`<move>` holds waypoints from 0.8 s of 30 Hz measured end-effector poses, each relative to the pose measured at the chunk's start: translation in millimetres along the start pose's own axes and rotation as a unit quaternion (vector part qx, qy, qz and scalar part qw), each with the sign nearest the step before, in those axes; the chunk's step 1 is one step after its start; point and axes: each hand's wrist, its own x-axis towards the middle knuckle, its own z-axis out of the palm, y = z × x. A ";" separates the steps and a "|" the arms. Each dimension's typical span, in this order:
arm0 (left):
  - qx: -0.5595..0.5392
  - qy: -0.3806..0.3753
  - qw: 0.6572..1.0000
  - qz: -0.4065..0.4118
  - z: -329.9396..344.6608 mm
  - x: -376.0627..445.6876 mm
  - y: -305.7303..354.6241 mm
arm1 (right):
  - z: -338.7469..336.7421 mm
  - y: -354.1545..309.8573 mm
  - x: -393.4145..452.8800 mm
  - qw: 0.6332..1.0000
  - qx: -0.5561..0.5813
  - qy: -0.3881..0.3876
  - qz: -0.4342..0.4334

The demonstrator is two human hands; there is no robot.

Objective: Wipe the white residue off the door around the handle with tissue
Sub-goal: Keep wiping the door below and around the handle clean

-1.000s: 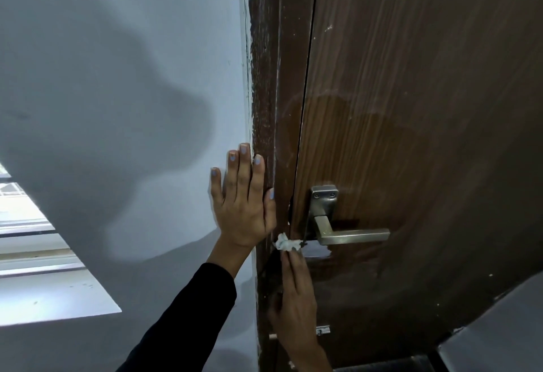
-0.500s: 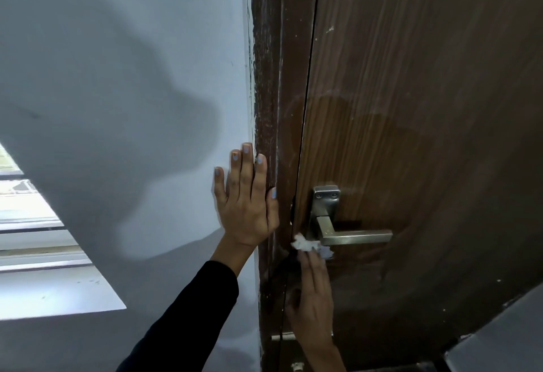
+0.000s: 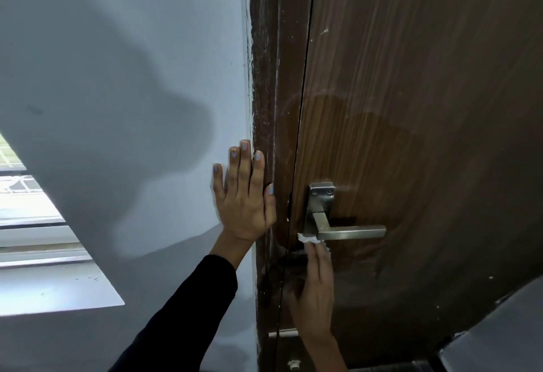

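Note:
A dark brown wooden door (image 3: 411,107) fills the right half of the view, with a brushed metal lever handle (image 3: 346,232) at mid-height. My right hand (image 3: 316,289) reaches up from below and presses a small crumpled white tissue (image 3: 308,239) against the door just under the handle's base, fingers flat over it. My left hand (image 3: 244,198) lies flat with fingers apart on the white wall beside the door frame (image 3: 264,92), its thumb on the frame. A faint damp ring shows on the door above the handle. White streaks run down the frame.
A white wall (image 3: 132,78) takes up the left half. A window ledge (image 3: 53,292) with louvres sits at lower left. A small metal latch plate (image 3: 283,334) is on the frame below my right hand. A grey surface (image 3: 499,336) cuts in at lower right.
My right hand has slid the tissue rightward from the door's edge to just under the handle, covering the white patch seen earlier. My left hand has stayed on the wall.

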 end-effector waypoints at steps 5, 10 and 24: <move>-0.001 -0.005 1.000 -0.004 -0.5 0.9 0.0 | 14.0 -21.5 -17.1 0.998 0.001 -0.039 -0.040; 0.002 -0.007 1.000 0.000 -1.1 1.3 -0.1 | 11.9 -15.4 -15.0 0.999 -0.007 -0.042 -0.017; 0.008 -0.002 1.000 -0.003 -0.1 1.1 -0.1 | 23.7 -13.5 -15.0 0.997 0.052 0.050 -0.007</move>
